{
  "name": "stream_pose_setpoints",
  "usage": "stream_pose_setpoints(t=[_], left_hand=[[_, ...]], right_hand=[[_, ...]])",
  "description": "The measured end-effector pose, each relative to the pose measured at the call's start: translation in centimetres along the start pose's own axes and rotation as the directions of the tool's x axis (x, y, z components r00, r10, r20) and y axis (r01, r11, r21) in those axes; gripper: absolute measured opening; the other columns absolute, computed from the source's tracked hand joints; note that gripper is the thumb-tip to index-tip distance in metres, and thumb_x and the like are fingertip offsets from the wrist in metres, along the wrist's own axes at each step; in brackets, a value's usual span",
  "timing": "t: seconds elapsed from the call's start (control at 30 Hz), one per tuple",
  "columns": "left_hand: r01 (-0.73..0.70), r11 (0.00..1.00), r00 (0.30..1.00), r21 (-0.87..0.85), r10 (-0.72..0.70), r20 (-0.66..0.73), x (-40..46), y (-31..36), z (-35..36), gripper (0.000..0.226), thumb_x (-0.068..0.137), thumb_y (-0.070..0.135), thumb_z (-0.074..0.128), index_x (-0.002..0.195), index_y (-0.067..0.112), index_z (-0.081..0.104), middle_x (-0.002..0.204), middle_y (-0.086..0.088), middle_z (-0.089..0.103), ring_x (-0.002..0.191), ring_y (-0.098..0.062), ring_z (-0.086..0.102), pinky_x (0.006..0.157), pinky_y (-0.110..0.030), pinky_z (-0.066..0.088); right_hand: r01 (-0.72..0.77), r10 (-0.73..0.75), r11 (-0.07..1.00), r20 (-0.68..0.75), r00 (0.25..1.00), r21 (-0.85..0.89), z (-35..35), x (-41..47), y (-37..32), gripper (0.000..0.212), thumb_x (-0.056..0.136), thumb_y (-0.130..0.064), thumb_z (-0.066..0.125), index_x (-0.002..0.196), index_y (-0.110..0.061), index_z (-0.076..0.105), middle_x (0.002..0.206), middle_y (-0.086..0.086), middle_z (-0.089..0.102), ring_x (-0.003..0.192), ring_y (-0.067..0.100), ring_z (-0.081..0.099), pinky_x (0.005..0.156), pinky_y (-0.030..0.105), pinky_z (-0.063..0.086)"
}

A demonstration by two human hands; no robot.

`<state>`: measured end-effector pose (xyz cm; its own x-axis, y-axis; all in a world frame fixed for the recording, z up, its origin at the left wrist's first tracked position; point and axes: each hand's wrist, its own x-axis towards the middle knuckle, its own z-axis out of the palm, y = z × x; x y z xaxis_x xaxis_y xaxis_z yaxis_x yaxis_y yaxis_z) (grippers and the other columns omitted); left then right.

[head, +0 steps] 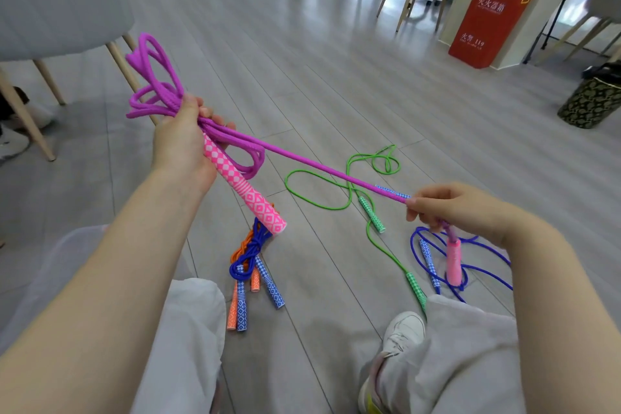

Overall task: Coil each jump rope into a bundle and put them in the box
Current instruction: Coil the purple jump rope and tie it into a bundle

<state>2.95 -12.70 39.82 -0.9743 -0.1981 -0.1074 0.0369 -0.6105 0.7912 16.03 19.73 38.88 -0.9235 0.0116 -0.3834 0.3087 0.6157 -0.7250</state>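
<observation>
My left hand (183,138) grips a folded bunch of purple jump rope (154,84) together with its pink patterned handle (248,193). A taut stretch of that rope runs down to my right hand (450,208), which pinches it near the end; the second pink handle (453,260) dangles below those fingers. On the floor between my legs lies a coiled blue and orange bundle (250,265). A green rope (319,183) sprawls loose ahead, and a loose blue rope (433,255) lies under my right hand. No box is in view.
A grey chair (60,3) with wooden legs stands at the left. A red cabinet (487,20) stands at the back right, beside more chair legs. A dark patterned bin (593,99) sits at the far right. My shoe (401,333) rests on the wood floor.
</observation>
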Motion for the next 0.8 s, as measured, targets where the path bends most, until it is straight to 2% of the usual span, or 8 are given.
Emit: stream_pose_setpoints(t=[0.1,0.17,0.27,0.33,0.43,0.5,0.63,0.8], left_hand=[[-0.097,0.985,0.995,0.146,0.099,-0.006,0.2,-0.3,-0.3,0.013,0.100,0.019,0.046,0.106,0.008,0.044,0.060,0.005,0.049,0.048,-0.011,0.051,0.062,-0.032,0.055],[-0.125,0.953,0.992,0.276,0.110,0.070,-0.3,-0.7,0.0,0.009,0.100,0.018,0.045,0.100,0.009,0.047,0.063,0.005,0.048,0.049,-0.011,0.051,0.060,-0.032,0.054],[-0.159,0.864,0.973,0.478,0.055,0.224,-1.6,-1.7,0.7,0.011,0.101,0.020,0.043,0.093,0.013,0.048,0.067,0.005,0.048,0.051,-0.011,0.054,0.056,-0.029,0.050],[-0.189,0.796,0.950,0.575,-0.001,0.313,-2.4,-2.4,1.0,0.011,0.101,0.020,0.044,0.095,0.013,0.049,0.070,0.004,0.050,0.052,-0.011,0.055,0.055,-0.027,0.049],[-0.206,0.708,0.908,0.676,-0.119,0.402,-3.6,-3.4,1.3,0.013,0.100,0.021,0.046,0.090,0.015,0.052,0.075,0.003,0.056,0.058,-0.013,0.055,0.060,-0.031,0.049],[-0.205,0.660,0.857,0.723,-0.236,0.459,-4.5,-4.1,1.4,0.012,0.100,0.023,0.046,0.094,0.019,0.055,0.080,0.003,0.063,0.062,-0.014,0.056,0.060,-0.033,0.050],[-0.173,0.638,0.742,0.750,-0.416,0.526,-6.4,-4.7,1.9,0.014,0.100,0.028,0.047,0.099,0.020,0.058,0.071,0.012,0.068,0.066,-0.012,0.058,0.065,-0.033,0.055],[-0.131,0.637,0.635,0.760,-0.535,0.558,-7.3,-4.9,2.2,0.017,0.101,0.027,0.043,0.102,0.021,0.059,0.081,0.000,0.068,0.068,-0.013,0.056,0.066,-0.027,0.053]], right_hand=[[0.050,-0.043,0.997,-0.112,0.993,0.058,-0.3,-0.1,0.0,0.023,0.095,-0.025,0.058,0.084,-0.014,0.074,0.064,-0.003,0.051,0.060,0.013,0.043,0.061,0.029,0.042],[0.134,-0.126,0.990,-0.200,0.972,0.030,0.5,-0.1,-0.9,0.020,0.095,-0.025,0.057,0.086,-0.020,0.074,0.061,-0.008,0.050,0.057,0.008,0.041,0.058,0.026,0.035],[0.259,-0.250,0.966,-0.220,0.943,0.011,2.3,0.0,-2.8,0.016,0.094,-0.025,0.059,0.088,-0.021,0.073,0.069,0.005,0.049,0.062,0.013,0.038,0.056,0.023,0.031],[0.322,-0.315,0.947,-0.172,0.933,0.013,3.4,0.0,-4.0,0.015,0.094,-0.024,0.059,0.087,-0.019,0.073,0.070,0.009,0.049,0.063,0.015,0.039,0.054,0.021,0.030],[0.368,-0.360,0.929,-0.130,0.924,0.038,4.9,0.1,-5.1,0.015,0.094,-0.022,0.060,0.089,-0.016,0.073,0.055,-0.011,0.047,0.054,0.005,0.040,0.056,0.028,0.042],[0.393,-0.383,0.917,-0.120,0.916,0.074,5.8,0.5,-5.6,0.015,0.094,-0.023,0.060,0.089,-0.017,0.072,0.051,-0.013,0.043,0.051,0.004,0.038,0.053,0.035,0.045],[0.462,-0.452,0.887,-0.192,0.871,0.007,6.9,1.4,-6.1,0.016,0.094,-0.023,0.060,0.089,-0.014,0.072,0.053,-0.013,0.049,0.050,0.003,0.039,0.055,0.020,0.032],[0.456,-0.450,0.889,-0.262,0.853,-0.043,7.1,2.1,-5.7,0.015,0.095,-0.019,0.058,0.088,-0.018,0.072,0.068,-0.014,0.065,0.062,0.000,0.054,0.063,0.019,0.041]])
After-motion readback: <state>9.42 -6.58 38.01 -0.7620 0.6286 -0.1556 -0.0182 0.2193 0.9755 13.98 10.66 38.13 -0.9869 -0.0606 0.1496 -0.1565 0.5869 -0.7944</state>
